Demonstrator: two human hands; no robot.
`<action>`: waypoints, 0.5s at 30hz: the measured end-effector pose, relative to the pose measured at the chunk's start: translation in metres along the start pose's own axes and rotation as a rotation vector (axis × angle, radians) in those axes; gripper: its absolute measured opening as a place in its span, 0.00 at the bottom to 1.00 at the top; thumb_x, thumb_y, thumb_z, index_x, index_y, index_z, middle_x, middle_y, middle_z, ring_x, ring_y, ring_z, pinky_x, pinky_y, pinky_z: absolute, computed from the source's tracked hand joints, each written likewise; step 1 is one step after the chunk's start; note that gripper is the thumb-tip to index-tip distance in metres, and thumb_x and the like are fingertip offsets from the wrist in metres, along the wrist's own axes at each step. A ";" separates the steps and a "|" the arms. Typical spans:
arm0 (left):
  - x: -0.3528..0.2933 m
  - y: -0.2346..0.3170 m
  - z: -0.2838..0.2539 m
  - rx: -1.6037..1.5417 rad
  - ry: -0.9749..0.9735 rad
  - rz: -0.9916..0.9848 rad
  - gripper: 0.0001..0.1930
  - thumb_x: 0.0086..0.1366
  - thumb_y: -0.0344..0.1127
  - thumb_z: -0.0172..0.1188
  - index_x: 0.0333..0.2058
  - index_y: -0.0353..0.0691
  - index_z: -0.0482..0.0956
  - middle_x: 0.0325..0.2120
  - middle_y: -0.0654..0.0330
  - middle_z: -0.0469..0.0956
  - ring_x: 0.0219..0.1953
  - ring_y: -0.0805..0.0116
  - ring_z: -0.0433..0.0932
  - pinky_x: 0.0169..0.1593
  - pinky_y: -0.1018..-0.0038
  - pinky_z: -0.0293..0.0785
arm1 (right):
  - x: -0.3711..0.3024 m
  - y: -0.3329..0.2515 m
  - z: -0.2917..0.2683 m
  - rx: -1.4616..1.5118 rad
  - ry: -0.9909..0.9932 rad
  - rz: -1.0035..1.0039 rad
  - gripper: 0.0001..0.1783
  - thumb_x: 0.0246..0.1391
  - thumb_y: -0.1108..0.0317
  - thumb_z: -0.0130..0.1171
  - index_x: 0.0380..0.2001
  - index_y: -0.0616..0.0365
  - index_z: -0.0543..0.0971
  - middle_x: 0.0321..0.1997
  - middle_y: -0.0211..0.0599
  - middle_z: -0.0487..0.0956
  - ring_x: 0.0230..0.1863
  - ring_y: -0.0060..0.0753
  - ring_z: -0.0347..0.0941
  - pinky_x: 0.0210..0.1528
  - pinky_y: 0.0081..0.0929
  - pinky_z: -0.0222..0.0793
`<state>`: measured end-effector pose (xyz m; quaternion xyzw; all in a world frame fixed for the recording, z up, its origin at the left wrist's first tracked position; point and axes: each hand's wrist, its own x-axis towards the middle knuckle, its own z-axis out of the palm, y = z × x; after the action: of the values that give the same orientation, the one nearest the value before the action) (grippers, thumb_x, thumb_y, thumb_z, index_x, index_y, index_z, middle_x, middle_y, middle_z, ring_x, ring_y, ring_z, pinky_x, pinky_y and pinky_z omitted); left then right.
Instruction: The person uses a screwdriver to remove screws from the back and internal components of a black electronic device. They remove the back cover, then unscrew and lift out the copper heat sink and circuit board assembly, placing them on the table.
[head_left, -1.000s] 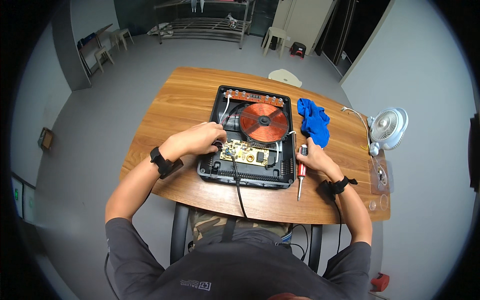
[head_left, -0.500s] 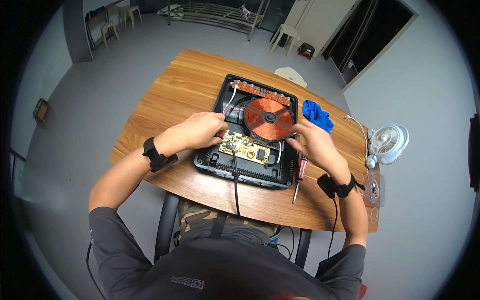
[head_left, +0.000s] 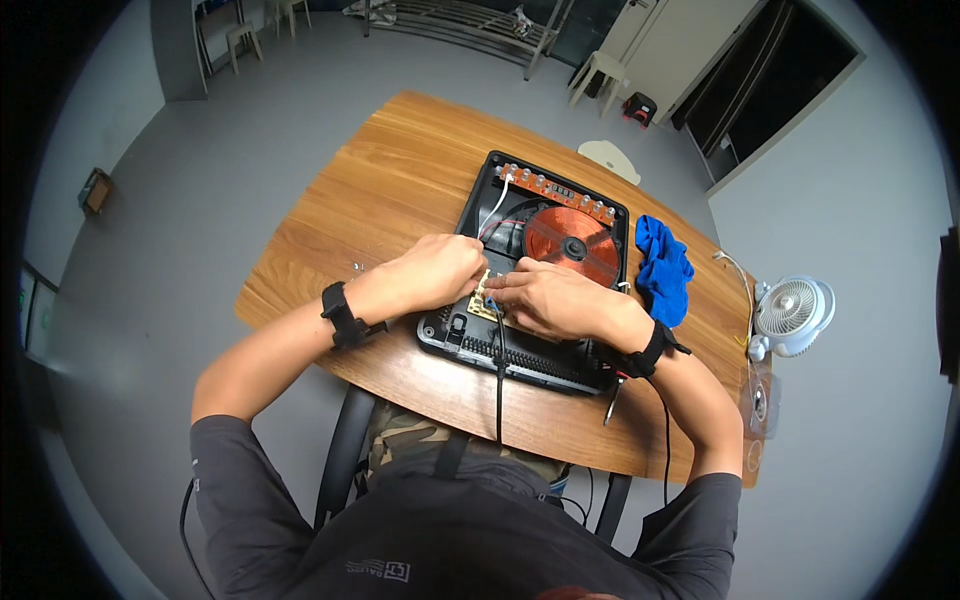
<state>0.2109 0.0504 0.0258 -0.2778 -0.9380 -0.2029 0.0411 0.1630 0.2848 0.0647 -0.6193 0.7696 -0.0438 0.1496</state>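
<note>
An opened induction cooker (head_left: 468,300) lies on the table, showing a round copper coil (head_left: 548,238), an orange control strip (head_left: 548,187) along its far edge and a pale circuit board (head_left: 478,302) in its nearer half. At the board's left end, my left hand (head_left: 450,270) is closed, its fingertips hidden; a white wire (head_left: 493,212) runs from the strip down toward it. My right hand (head_left: 565,300) reaches across the board with fingers stretched left, fingertips close to the left hand and beside a blue part. A black power cord (head_left: 500,400) leaves the near edge.
A screwdriver (head_left: 612,405) lies by the cooker's near right corner, partly under my right forearm. A blue cloth (head_left: 664,270) is to the right. Farther right stand a small fan (head_left: 792,312) and a clear plastic container (head_left: 762,400). The wooden table (head_left: 340,215) extends left.
My right hand has moved left from the coil's right side onto the circuit board, covering much of it. My left hand stays at the board's left end. The whole view has shifted slightly.
</note>
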 end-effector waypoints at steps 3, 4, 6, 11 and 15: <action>0.000 0.000 0.000 -0.020 0.020 0.008 0.06 0.61 0.33 0.66 0.31 0.36 0.84 0.33 0.51 0.81 0.39 0.45 0.81 0.43 0.55 0.78 | -0.001 0.006 0.010 0.008 0.025 -0.002 0.21 0.58 0.68 0.59 0.54 0.62 0.81 0.63 0.39 0.78 0.52 0.48 0.71 0.60 0.41 0.72; 0.000 0.001 -0.002 -0.018 0.016 0.008 0.07 0.61 0.33 0.65 0.32 0.36 0.84 0.33 0.50 0.81 0.39 0.45 0.81 0.42 0.55 0.78 | 0.000 0.007 0.011 0.015 0.057 -0.012 0.20 0.58 0.68 0.59 0.53 0.62 0.82 0.62 0.39 0.79 0.51 0.47 0.71 0.59 0.41 0.72; 0.001 0.000 0.001 -0.030 0.005 0.016 0.07 0.61 0.33 0.65 0.32 0.35 0.84 0.33 0.50 0.81 0.39 0.45 0.81 0.43 0.55 0.78 | 0.000 0.006 0.011 0.011 0.064 -0.010 0.20 0.57 0.68 0.59 0.53 0.62 0.82 0.61 0.38 0.80 0.50 0.47 0.72 0.59 0.40 0.72; 0.001 0.001 0.000 -0.065 -0.009 0.000 0.07 0.63 0.33 0.64 0.33 0.34 0.84 0.33 0.49 0.81 0.38 0.44 0.81 0.43 0.56 0.78 | 0.001 0.002 0.009 0.018 0.053 0.024 0.19 0.56 0.69 0.59 0.51 0.62 0.83 0.59 0.37 0.81 0.48 0.48 0.72 0.58 0.40 0.73; -0.002 -0.001 0.001 -0.140 0.048 -0.002 0.07 0.63 0.32 0.64 0.34 0.33 0.84 0.33 0.48 0.81 0.38 0.43 0.81 0.43 0.56 0.78 | 0.002 0.001 0.006 0.022 0.055 0.013 0.18 0.54 0.70 0.59 0.49 0.62 0.83 0.57 0.38 0.82 0.47 0.48 0.72 0.58 0.40 0.73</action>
<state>0.2121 0.0486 0.0244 -0.2743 -0.9206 -0.2745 0.0438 0.1632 0.2844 0.0580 -0.6110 0.7770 -0.0683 0.1355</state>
